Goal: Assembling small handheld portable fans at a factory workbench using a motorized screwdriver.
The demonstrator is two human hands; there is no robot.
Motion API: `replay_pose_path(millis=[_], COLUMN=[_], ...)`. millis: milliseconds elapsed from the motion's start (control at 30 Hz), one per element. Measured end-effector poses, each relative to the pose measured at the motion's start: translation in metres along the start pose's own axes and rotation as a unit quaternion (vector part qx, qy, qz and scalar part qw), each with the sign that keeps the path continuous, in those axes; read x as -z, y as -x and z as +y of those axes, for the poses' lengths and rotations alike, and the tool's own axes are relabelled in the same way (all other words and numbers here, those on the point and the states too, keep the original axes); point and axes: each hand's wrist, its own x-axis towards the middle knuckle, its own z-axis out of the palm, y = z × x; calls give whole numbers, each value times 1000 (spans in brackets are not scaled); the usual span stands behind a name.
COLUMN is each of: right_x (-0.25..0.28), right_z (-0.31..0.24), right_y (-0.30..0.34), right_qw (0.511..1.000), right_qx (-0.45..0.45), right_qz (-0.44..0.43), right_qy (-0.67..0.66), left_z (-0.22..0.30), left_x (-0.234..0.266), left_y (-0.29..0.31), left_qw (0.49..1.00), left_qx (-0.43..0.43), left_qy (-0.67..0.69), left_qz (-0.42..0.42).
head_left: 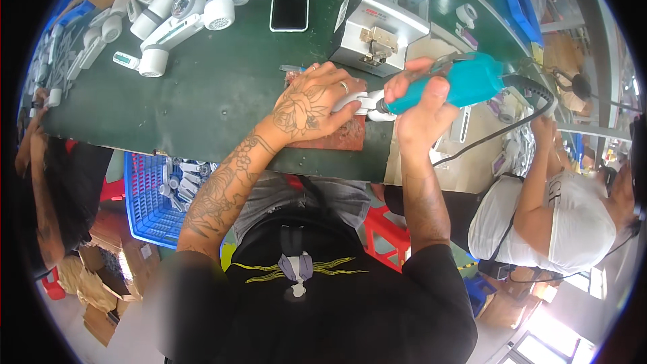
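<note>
My right hand is wrapped round a teal electric screwdriver lying almost level, its tip pointing left. The tip meets a white plastic handheld device, though the exact contact spot is too small to make out. From the other side, my left hand presses that device down with its fingers closed over it, hiding part of it. Beneath lies a reddish-brown pad on the green table. A small container shows partly behind my left hand.
Several white devices with round heads lie at the far left. A phone and a grey machine stand beyond my hands. The screwdriver's black cable loops right. A blue basket holds parts below. Co-workers sit on both sides.
</note>
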Motion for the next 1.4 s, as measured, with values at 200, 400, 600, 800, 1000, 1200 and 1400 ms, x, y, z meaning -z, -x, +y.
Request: replay_pose_path(millis=[200,400,600,800,1000,1200,1400], right_x=[3,7,8,-11,62,33,63], right_z=[9,20,19,30,-21,-33,-10], right_y=[4,7,9,17,57,78,96], right_qw=[999,998,1000,999,970,993,972], right_qx=[-26,-43,10,-36,-25,17,-97], right_qz=[14,37,9,17,65,25,93], right_qy=[43,-8,-3,-11,-235,-118,-195], left_z=[1,3,13,-3,33,-48,-153], left_x=[-1,2,-2,7,29,162,284], left_y=[-2,-7,-10,13,52,186,259], left_qw=[1000,1000,999,995,965,925,864], left_qx=[2,-11,-23,-60,-169,161,265], left_qy=[12,-16,-40,-77,-199,-341,-397], left_qz=[-2,-8,0,25,35,56,159])
